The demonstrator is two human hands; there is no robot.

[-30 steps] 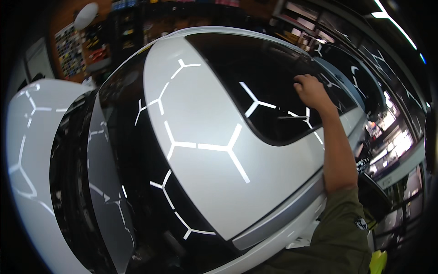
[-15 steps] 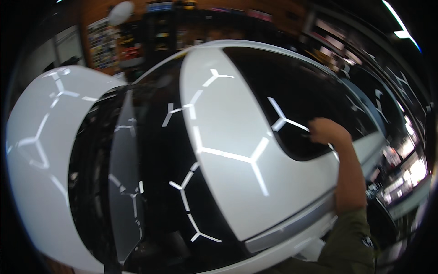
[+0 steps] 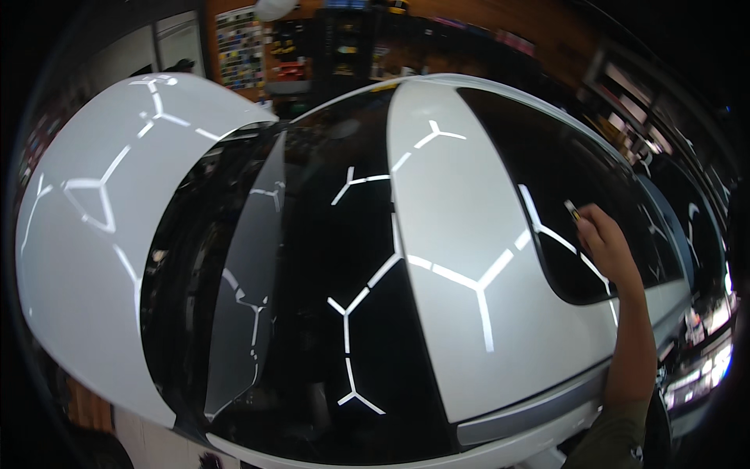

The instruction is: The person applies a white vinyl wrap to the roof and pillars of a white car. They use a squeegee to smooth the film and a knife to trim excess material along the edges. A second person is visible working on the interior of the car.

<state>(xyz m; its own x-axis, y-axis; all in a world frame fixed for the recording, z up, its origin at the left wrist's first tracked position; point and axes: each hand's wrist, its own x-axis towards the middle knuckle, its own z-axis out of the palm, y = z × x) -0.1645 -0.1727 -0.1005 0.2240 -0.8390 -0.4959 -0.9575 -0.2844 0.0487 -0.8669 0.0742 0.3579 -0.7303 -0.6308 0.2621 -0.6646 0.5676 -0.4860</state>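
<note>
My right hand (image 3: pixel 604 244) reaches in from the lower right, its fingers closed on a small, slim tool (image 3: pixel 573 211) with a pale tip and a yellowish, dark-edged body. The tool's exact kind is too small to make out. Beneath the hand lies the dark glass panel (image 3: pixel 539 148) in the roof of a white car; whether the tip touches the glass I cannot tell. In front of this panel a white strip of roof (image 3: pixel 445 203) curves across the car. My left hand is out of view.
The car's dark windshield (image 3: pixel 312 258) and raised white hood (image 3: pixel 86 258) fill the left side. A grey roof rail (image 3: pixel 539 406) runs along the near edge. Shelves with tools (image 3: pixel 344 47) and a colour-chip board (image 3: pixel 240 48) stand behind; another dark car (image 3: pixel 680 195) is at the right.
The view has shifted, so the car sits farther right in the picture. My right hand stays over the dark roof glass, and the slim tool between its fingers now shows clearly.
</note>
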